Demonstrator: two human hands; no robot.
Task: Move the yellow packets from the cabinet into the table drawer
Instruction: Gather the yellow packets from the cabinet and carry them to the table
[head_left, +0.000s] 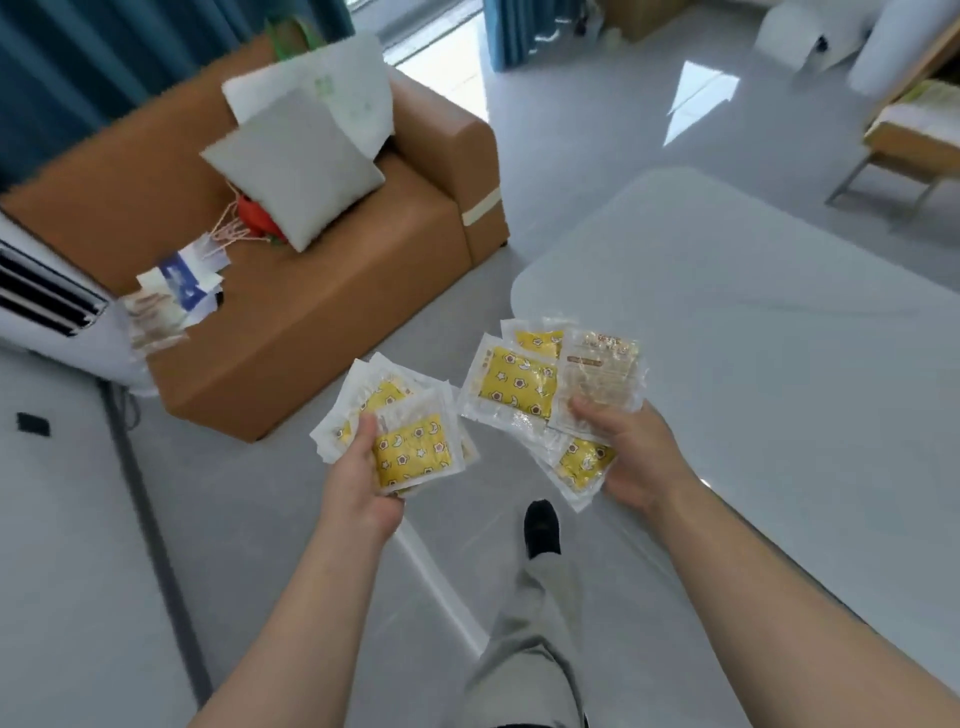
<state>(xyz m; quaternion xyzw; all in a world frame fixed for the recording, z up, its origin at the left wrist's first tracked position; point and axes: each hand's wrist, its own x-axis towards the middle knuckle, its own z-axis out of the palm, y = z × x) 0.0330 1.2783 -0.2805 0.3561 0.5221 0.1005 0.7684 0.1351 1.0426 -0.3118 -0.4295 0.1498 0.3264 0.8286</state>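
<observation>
- Packets (519, 384), yellow with star and moon prints in clear wrappers, are held fanned in both hands above the floor, beside the white table (753, 312)
- Left hand (358, 488) grips several, thumb on top
- Right hand (628, 452) grips a wider spread; the top one shows a pale face with brown print, too blurred to read
- Sofa (311, 322) with a grey cushion (296, 166) stands behind, left

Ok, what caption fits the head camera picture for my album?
The left hand and right hand each hold yellow packets, between brown sofa and white table.
</observation>
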